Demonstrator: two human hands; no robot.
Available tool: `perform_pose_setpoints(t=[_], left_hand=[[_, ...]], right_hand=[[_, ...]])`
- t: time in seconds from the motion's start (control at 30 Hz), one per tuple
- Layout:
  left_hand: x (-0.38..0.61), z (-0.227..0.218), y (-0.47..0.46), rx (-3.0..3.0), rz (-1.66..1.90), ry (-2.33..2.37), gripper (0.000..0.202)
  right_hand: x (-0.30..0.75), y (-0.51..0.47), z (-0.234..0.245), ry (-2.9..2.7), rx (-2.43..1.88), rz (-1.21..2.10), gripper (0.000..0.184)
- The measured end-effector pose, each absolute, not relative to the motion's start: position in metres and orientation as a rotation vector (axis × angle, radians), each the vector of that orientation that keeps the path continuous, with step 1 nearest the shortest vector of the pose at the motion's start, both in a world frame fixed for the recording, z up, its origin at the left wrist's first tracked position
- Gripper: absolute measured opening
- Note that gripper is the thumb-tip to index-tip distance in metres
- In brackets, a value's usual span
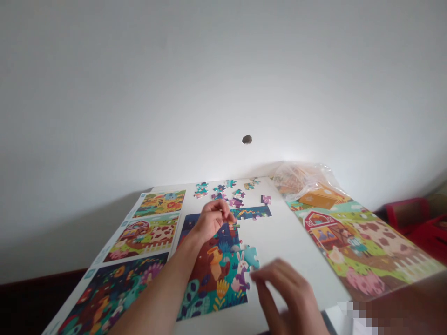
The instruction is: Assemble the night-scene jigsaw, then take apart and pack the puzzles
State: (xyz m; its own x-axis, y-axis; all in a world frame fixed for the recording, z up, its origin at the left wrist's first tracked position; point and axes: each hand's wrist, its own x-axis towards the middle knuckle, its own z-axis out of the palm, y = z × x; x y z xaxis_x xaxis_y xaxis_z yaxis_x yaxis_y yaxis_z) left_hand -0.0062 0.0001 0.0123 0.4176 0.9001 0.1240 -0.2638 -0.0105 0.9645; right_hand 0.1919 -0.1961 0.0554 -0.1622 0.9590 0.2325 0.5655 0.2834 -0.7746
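Jigsaw piece [233, 225], small and mostly hidden, sits pinched between the thumb and fingertips of my left hand [211, 218]. The hand hovers over the upper edge of a partly built jigsaw [216, 270]. This is a dark night-forest scene with a white rabbit and bright flowers, and it lies flat in the middle of a white table [289, 235].

My right hand [289, 293] is low in the view, just right of that jigsaw's ragged edge. Its fingers are loosely spread and point left, and they hold nothing. The hand is blurred, so I cannot tell whether it touches the table.

Just beyond my left hand lies a short strip of joined blue pieces [252, 212]. Farther back, near the wall, is a scatter of loose pieces [223, 190] in teal and purple.

To the left of the jigsaw lies a printed guide sheet [146, 232], touching or nearly touching it, with three puzzle pictures stacked one above another. To the right, well apart from the jigsaw, is a finished farm puzzle [359, 246] with a red barn, a spotted cow and a pig. At its far end rest an orange box [319, 199] and a crumpled clear plastic bag [302, 177].

A plain pale wall rises behind the table, with one small dark spot [247, 139] on it. Red crates [412, 218] stand at the far right.
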Motion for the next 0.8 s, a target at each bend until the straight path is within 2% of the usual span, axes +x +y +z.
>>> perform_pose_setpoints(t=[0.07,0.17,0.3,0.47,0.8], left_hand=[[-0.009,0.009,0.01,1.317,1.489,1.066,0.009],[-0.017,0.0,0.021,1.514,1.664,1.584,0.018],[-0.018,-0.008,0.021,2.034,1.228,1.852,0.039],[-0.005,-0.01,0.016,2.193,0.759,2.039,0.044],[-0.006,-0.009,0.016,2.174,0.749,2.124,0.03]], right_hand=[[0.191,-0.129,0.057,-1.895,-1.473,0.497,0.03],[0.19,-0.042,0.052,-2.066,-1.671,0.237,0.036],[0.188,0.008,0.025,-2.036,-1.71,0.121,0.039],[0.186,0.01,0.0,-2.045,-1.695,0.142,0.034],[0.18,0.011,0.002,-2.053,-1.592,0.225,0.023]])
